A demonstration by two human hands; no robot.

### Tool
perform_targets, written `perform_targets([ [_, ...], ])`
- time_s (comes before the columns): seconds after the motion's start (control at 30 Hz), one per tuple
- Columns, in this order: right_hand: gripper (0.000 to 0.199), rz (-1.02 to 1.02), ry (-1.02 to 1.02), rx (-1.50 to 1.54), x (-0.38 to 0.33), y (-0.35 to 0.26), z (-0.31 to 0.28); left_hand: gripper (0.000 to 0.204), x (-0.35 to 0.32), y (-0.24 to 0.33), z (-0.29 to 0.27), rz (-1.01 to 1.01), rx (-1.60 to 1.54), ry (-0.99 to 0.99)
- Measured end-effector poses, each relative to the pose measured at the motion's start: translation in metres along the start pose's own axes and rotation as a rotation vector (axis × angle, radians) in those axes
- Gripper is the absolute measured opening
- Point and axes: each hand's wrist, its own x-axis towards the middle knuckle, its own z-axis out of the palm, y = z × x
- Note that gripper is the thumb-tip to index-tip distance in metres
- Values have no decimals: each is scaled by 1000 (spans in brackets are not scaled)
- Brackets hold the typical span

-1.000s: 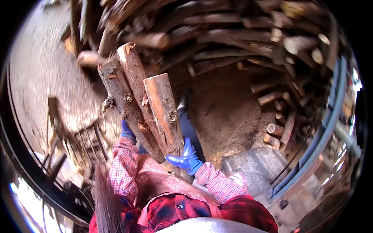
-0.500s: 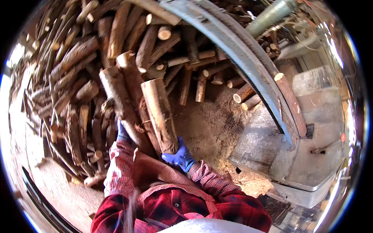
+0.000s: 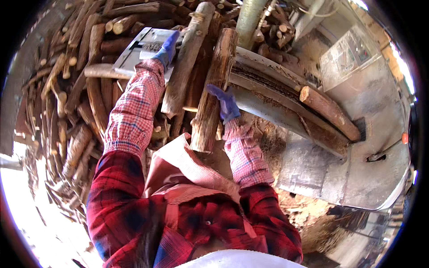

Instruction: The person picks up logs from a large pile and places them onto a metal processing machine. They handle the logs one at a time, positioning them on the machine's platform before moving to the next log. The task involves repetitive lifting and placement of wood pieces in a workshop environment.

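Left hand (image 3: 167,49) and right hand (image 3: 227,105) are standing apart, flanking three logs (image 3: 219,69) not yet set free; their grip isn't showing clearly. Another log (image 3: 330,112) is already lying on the counter (image 3: 353,176); more are filling the pile (image 3: 94,91).

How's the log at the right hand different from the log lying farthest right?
The log at the right hand points nearly straight ahead; the farthest-right log slants sideways. The first log is touched by that hand; no hand touches the farthest-right log. The first log looks longer here than the farthest-right log. Both are brown wood.
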Motion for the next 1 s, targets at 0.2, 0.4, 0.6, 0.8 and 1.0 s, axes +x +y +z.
perform_targets([
  [0.2,47,-429,-254,15,63,12,-94,54,70,-1,5,132,620,-106],
  [0.4,44,11,173,-152,38,-96,-101,50,62,-48,7,32,530,15],
  [0.6,66,1,72,327,-29,-104,-109,78,47,-3,-47,329,446,-48],
  [0.8,47,31,437,177,-71,-76,-134,64,64,51,66,-93,284,-809],
  [1.0,65,-394,804,-40,-123,-104,-95,76,90,-24,230,262,575,-916],
])
